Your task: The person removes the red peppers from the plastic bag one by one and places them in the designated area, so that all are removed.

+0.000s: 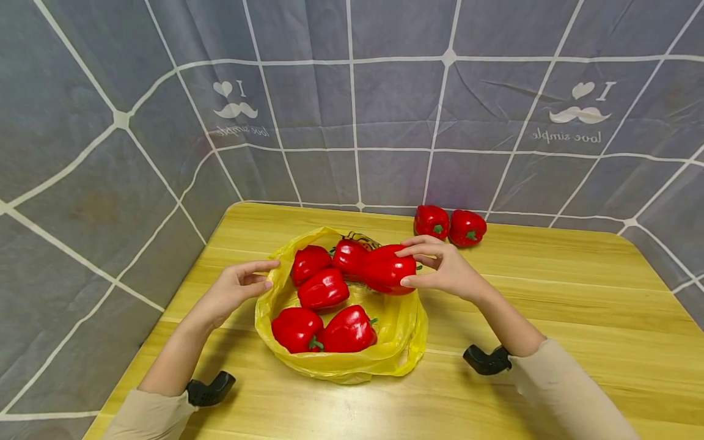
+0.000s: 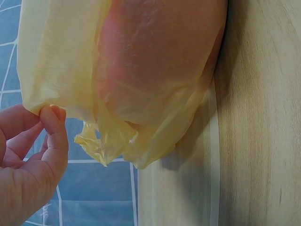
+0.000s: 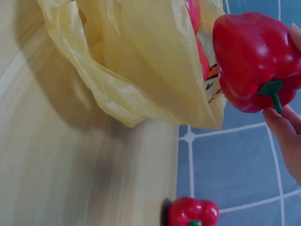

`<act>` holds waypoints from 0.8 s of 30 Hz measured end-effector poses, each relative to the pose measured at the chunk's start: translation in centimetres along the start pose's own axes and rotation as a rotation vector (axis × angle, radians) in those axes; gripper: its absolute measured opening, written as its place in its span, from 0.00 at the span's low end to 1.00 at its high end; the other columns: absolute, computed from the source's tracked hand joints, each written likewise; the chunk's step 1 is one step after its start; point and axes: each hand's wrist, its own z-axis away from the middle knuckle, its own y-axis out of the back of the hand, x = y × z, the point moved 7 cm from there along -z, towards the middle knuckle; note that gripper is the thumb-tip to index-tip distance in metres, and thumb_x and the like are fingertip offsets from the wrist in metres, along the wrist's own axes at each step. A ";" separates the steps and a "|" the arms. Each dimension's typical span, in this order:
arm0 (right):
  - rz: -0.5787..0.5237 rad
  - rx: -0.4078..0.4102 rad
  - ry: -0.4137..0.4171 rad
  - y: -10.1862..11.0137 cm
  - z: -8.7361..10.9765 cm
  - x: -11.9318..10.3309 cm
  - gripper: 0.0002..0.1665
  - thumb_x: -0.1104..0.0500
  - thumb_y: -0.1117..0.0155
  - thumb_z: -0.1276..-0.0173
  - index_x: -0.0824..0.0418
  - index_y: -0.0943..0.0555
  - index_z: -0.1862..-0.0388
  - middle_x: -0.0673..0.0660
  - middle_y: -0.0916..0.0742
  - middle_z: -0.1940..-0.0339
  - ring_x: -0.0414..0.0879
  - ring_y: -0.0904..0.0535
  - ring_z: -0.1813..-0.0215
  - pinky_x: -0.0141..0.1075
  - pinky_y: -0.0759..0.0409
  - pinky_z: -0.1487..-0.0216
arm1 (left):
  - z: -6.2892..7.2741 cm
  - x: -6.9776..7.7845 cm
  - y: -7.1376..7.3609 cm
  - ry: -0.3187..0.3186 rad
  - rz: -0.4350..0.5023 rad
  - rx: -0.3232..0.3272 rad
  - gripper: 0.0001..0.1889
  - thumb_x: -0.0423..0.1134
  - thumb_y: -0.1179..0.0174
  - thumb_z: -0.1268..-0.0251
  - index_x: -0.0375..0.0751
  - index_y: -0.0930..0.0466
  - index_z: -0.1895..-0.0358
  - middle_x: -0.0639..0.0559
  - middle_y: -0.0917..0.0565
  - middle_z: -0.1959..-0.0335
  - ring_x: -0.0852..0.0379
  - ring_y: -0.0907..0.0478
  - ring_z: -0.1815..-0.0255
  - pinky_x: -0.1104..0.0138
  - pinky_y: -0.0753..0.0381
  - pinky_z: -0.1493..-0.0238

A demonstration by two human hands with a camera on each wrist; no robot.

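A grey-blue cloth (creased, white-gridded) hangs behind the wooden table.

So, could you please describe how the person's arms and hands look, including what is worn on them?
The left hand and right hand are bare, with no gloves visible. The left sleeve and right sleeve are plain beige and stop short of the hands. Beside the sleeve ends are a black, bent left device and a similar right device. No cables show.

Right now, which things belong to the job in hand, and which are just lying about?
Job:
yellow bag, pinched by left hand
red pepper in right hand
five peppers in the bag

Lying about:
two peppers at the back, perhaps for later
grid-patterned backdrop
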 end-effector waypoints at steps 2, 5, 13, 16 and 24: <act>0.003 0.005 0.007 0.2 0.0 -0.1 0.23 0.64 0.28 0.47 0.66 0.19 0.50 0.59 0.26 0.42 0.52 0.32 0.39 0.44 0.33 0.39 | 0.0 0.0 0.0 0.001 -0.001 -0.001 0.23 0.29 0.44 0.36 0.22 0.34 0.39 0.28 0.30 0.42 0.65 0.24 0.57 0.74 0.25 0.55; 0.001 0.012 0.012 0.4 0.1 -0.2 0.23 0.65 0.28 0.47 0.67 0.19 0.51 0.59 0.26 0.42 0.53 0.32 0.39 0.44 0.33 0.39 | 0.0 -0.1 0.0 0.004 0.002 -0.005 0.24 0.29 0.44 0.36 0.21 0.34 0.39 0.28 0.30 0.42 0.66 0.25 0.57 0.74 0.25 0.55; 0.006 0.052 0.020 1.6 0.3 0.1 0.23 0.65 0.28 0.47 0.68 0.19 0.51 0.58 0.24 0.44 0.50 0.31 0.40 0.42 0.32 0.40 | 0.0 0.0 0.1 0.003 0.007 0.000 0.23 0.27 0.45 0.37 0.20 0.34 0.40 0.26 0.31 0.42 0.66 0.24 0.58 0.74 0.25 0.55; 0.017 0.063 0.025 2.1 0.5 0.2 0.22 0.66 0.28 0.47 0.68 0.19 0.51 0.59 0.24 0.44 0.49 0.31 0.41 0.42 0.31 0.41 | 0.0 0.1 0.0 0.000 0.004 -0.003 0.23 0.28 0.44 0.36 0.20 0.34 0.40 0.27 0.30 0.42 0.66 0.24 0.58 0.74 0.25 0.55; 0.052 0.108 0.004 3.8 1.3 0.4 0.23 0.66 0.28 0.47 0.70 0.20 0.51 0.59 0.25 0.44 0.48 0.29 0.43 0.37 0.30 0.43 | -0.1 0.1 0.1 0.004 -0.011 0.003 0.23 0.29 0.44 0.37 0.21 0.34 0.40 0.27 0.29 0.44 0.64 0.24 0.60 0.74 0.24 0.57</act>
